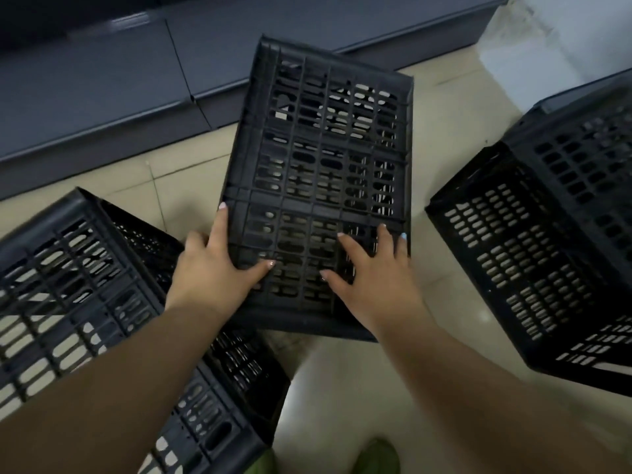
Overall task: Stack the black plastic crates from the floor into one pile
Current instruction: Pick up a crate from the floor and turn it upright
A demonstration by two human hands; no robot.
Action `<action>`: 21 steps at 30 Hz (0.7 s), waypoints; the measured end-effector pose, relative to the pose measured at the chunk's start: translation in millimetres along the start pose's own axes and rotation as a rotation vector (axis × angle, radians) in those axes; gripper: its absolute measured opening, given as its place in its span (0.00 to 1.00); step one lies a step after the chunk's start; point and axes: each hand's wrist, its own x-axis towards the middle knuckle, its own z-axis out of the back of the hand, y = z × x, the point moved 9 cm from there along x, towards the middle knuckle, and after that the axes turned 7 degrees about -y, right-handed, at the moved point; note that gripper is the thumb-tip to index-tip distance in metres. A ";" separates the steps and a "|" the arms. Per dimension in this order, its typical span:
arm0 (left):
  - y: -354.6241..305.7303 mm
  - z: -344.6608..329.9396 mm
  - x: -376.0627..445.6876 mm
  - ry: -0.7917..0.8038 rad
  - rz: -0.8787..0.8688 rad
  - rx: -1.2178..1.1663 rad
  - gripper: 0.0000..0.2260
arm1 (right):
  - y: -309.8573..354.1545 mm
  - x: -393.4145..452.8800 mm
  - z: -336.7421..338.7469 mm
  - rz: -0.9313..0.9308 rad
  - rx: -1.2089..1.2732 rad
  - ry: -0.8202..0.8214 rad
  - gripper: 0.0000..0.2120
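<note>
Crates are lying apart on the tiled floor (342,388), three black slotted ones: the middle crate (318,172) is facing the camera with its gridded bottom, one (85,302) is tipping on its side at the floor's left edge, and another (547,251) is tipping at the right edge, none showing anything inside and none bearing writing I can read. The left hand (212,268) is gripping the middle crate's near left corner, thumb on the grid and fingers going along the side, while the right hand (372,271) is pressing spread, nearly straight fingers on the grid near its right corner.
</note>
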 end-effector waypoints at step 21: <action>-96.9 -38.9 -56.2 0.116 -0.221 0.026 0.34 | -127.2 -33.2 62.5 -0.229 0.095 -0.150 0.29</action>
